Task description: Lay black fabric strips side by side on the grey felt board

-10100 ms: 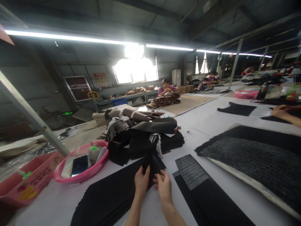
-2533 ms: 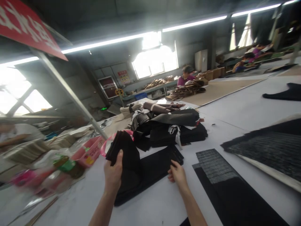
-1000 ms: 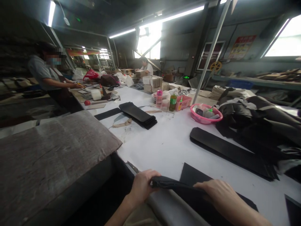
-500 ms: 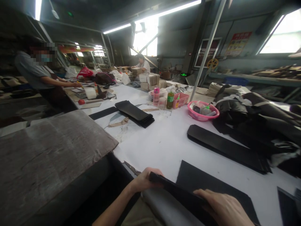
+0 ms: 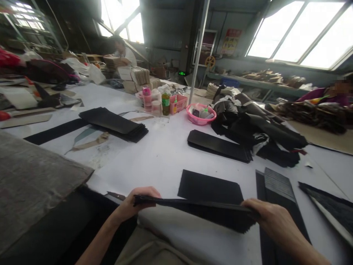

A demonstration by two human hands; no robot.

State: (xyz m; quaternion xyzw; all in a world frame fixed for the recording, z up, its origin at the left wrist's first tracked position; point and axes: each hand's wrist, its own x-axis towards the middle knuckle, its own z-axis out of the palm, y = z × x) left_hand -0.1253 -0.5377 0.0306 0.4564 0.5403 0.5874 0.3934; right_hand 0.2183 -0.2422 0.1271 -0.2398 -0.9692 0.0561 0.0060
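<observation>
Now the left hand (image 5: 143,197) and right hand (image 5: 261,209) clasp a long black stack (image 5: 209,213) at opposite ends, over the smooth white worktop (image 5: 157,165). It's matte, thin-layered, its right end raggedly stepped.

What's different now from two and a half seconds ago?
The left hand has let go of the black stack near the pink basin; its lifted end now lies flat. Both it and the right hand have drawn back toward the person, gripping a black bundle. Basin and dark cloth heap look unmoved.
</observation>
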